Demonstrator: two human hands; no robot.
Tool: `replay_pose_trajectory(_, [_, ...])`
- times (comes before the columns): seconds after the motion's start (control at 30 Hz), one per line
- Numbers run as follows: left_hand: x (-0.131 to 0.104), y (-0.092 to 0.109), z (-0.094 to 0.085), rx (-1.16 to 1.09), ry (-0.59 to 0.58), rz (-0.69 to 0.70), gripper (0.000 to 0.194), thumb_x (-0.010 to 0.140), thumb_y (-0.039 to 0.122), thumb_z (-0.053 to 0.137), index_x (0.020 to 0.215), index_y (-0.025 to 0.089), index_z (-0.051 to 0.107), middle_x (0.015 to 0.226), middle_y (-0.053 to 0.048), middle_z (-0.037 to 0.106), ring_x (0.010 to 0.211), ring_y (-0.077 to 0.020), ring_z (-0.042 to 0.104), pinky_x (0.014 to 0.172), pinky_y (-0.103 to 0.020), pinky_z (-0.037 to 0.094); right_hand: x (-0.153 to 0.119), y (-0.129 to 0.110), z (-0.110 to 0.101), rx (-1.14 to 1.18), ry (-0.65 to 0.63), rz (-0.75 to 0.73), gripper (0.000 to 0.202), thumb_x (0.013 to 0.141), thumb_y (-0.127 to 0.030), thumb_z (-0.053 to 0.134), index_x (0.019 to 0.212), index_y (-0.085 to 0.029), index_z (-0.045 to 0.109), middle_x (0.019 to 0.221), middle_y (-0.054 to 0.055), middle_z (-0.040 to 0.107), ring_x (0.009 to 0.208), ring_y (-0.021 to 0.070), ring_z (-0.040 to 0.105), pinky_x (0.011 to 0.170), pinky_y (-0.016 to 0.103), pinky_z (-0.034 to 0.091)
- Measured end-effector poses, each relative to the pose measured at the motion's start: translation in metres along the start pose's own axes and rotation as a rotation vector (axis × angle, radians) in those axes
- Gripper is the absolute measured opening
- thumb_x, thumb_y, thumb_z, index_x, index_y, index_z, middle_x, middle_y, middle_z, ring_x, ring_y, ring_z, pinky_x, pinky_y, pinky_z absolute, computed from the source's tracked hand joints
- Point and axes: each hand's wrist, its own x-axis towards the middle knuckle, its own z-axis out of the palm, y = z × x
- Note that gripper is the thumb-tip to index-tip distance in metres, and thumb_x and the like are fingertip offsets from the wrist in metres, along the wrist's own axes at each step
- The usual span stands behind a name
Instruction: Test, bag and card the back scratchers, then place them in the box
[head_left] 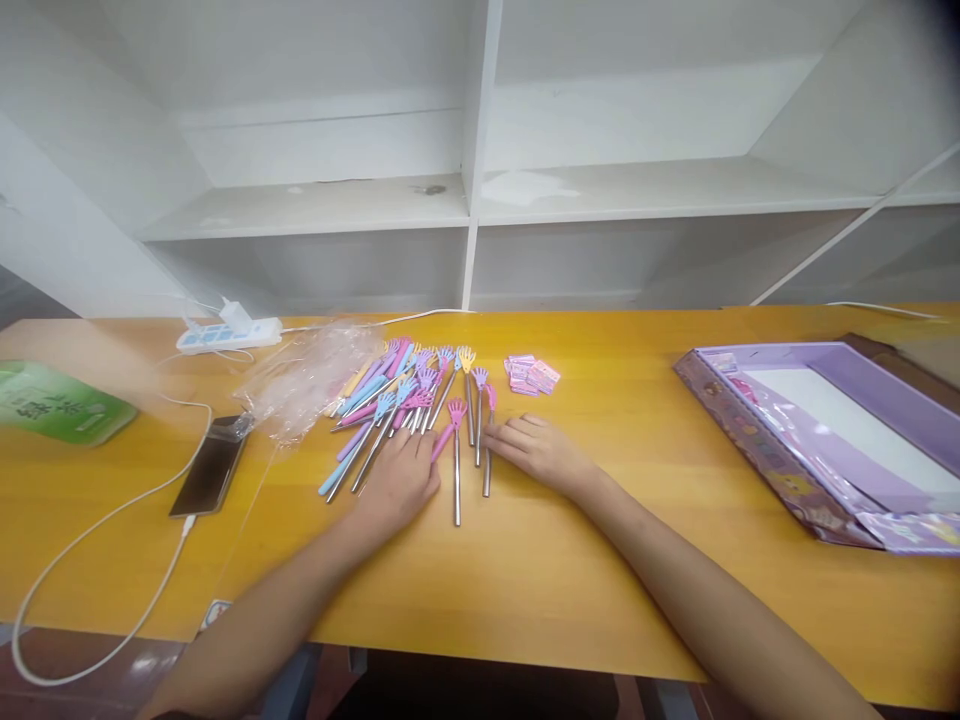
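Several back scratchers point(367, 465) lie heaped on the table, with silver rods, small hand-shaped heads and handles in pink, purple, blue and yellow. My left hand point(401, 475) is closed over the heap's right side; a pink handle point(442, 443) sticks out beside its index finger and thumb, and its fingertips are partly hidden. Right of it, a back scratcher with a pink head point(457, 412) lies apart, rod toward me. My right hand point(534, 450) has its fingers bent onto the rod of the rightmost back scratcher point(487, 475). Small printed pink cards point(531, 374) lie beyond this hand.
An open purple box point(810, 470) stands at the right. Crumpled clear plastic point(307, 375) lies behind the heap. On the left are a phone point(212, 468) on a white cable point(71, 545), a green pack point(64, 405) and a power strip point(229, 335). White shelving point(472, 200) rises behind.
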Motion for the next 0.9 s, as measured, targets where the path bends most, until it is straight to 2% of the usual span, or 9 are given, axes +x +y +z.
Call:
replay_pose_trajectory(0.1, [-0.003, 0.002, -0.001, -0.06, 0.033, -0.055, 0.04, 0.085, 0.005, 0.055, 0.123, 0.014, 0.063, 0.106, -0.013, 0.072, 0.102, -0.0318, 0.063, 0.086, -0.044, 0.054, 0.0, 0.002, -0.003, -0.016, 0.167, 0.055, 0.029, 0.107, -0.007, 0.049, 0.127, -0.019, 0.067, 0.123, 0.01, 0.077, 0.106, 0.022, 0.066, 0.093, 0.039, 0.049])
replay_pose_trajectory(0.17, [-0.005, 0.003, -0.005, -0.132, 0.054, -0.091, 0.035, 0.088, 0.005, 0.053, 0.119, 0.015, 0.065, 0.1, -0.011, 0.071, 0.097, -0.0292, 0.063, 0.082, -0.041, 0.053, 0.001, 0.002, -0.008, 0.009, 0.232, 0.111, 0.031, 0.106, -0.007, 0.047, 0.127, -0.02, 0.066, 0.118, 0.01, 0.077, 0.113, 0.0238, 0.064, 0.101, 0.043, 0.047])
replay_pose_trajectory(0.2, [-0.006, 0.003, -0.009, -0.181, 0.062, -0.105, 0.032, 0.091, 0.007, 0.051, 0.118, 0.016, 0.066, 0.098, -0.01, 0.07, 0.093, -0.0275, 0.063, 0.08, -0.039, 0.052, 0.002, 0.002, -0.011, 0.016, 0.232, 0.147, 0.031, 0.106, -0.008, 0.045, 0.126, -0.021, 0.066, 0.112, 0.01, 0.077, 0.11, 0.0238, 0.064, 0.098, 0.042, 0.048])
replay_pose_trajectory(0.27, [-0.008, 0.004, -0.015, -0.306, 0.071, -0.105, 0.028, 0.102, 0.015, 0.046, 0.119, 0.018, 0.067, 0.095, -0.008, 0.069, 0.088, -0.0239, 0.063, 0.078, -0.036, 0.051, 0.002, -0.002, -0.021, -0.001, 0.154, 0.224, 0.029, 0.108, -0.012, 0.042, 0.122, -0.022, 0.066, 0.098, 0.008, 0.073, 0.089, 0.0217, 0.062, 0.082, 0.037, 0.048])
replay_pose_trajectory(0.33, [-0.008, 0.006, -0.018, -0.421, 0.068, -0.065, 0.033, 0.111, 0.024, 0.039, 0.128, 0.022, 0.067, 0.093, -0.005, 0.068, 0.087, -0.0212, 0.063, 0.079, -0.034, 0.051, 0.001, -0.008, -0.031, -0.048, 0.027, 0.279, 0.029, 0.109, -0.015, 0.04, 0.118, -0.022, 0.066, 0.088, 0.006, 0.067, 0.071, 0.0188, 0.054, 0.066, 0.032, 0.039])
replay_pose_trajectory(0.4, [-0.008, 0.007, -0.017, -0.488, 0.062, -0.013, 0.037, 0.114, 0.029, 0.035, 0.136, 0.026, 0.064, 0.095, -0.004, 0.068, 0.089, -0.0199, 0.064, 0.081, -0.033, 0.051, -0.003, -0.015, -0.038, -0.073, -0.054, 0.294, 0.028, 0.11, -0.018, 0.038, 0.109, -0.02, 0.067, 0.083, 0.004, 0.064, 0.064, 0.0169, 0.049, 0.06, 0.031, 0.03])
replay_pose_trajectory(0.57, [-0.006, 0.004, -0.004, -0.471, 0.087, 0.055, 0.031, 0.113, 0.029, 0.039, 0.125, 0.021, 0.067, 0.108, -0.008, 0.07, 0.099, -0.0222, 0.065, 0.087, -0.036, 0.053, -0.021, -0.022, -0.037, -0.039, -0.055, 0.407, 0.038, 0.112, -0.025, 0.037, 0.081, -0.019, 0.058, 0.07, 0.0, 0.06, 0.053, 0.0128, 0.044, 0.056, 0.031, 0.023])
replay_pose_trajectory(0.77, [-0.005, 0.006, -0.005, -0.482, 0.069, 0.131, 0.033, 0.112, 0.026, 0.043, 0.136, 0.027, 0.066, 0.107, -0.007, 0.067, 0.097, -0.0205, 0.064, 0.087, -0.034, 0.053, -0.026, -0.019, -0.027, -0.074, -0.033, 0.446, 0.039, 0.112, -0.026, 0.038, 0.079, -0.019, 0.059, 0.065, 0.0, 0.061, 0.052, 0.013, 0.045, 0.056, 0.032, 0.02])
replay_pose_trajectory(0.9, [-0.004, 0.006, -0.008, -0.489, 0.079, 0.133, 0.034, 0.112, 0.026, 0.044, 0.136, 0.025, 0.068, 0.105, -0.009, 0.067, 0.095, -0.0204, 0.064, 0.085, -0.034, 0.054, -0.024, -0.021, -0.029, -0.107, -0.017, 0.43, 0.039, 0.113, -0.027, 0.039, 0.081, -0.018, 0.06, 0.067, 0.0, 0.062, 0.053, 0.0133, 0.047, 0.057, 0.032, 0.02])
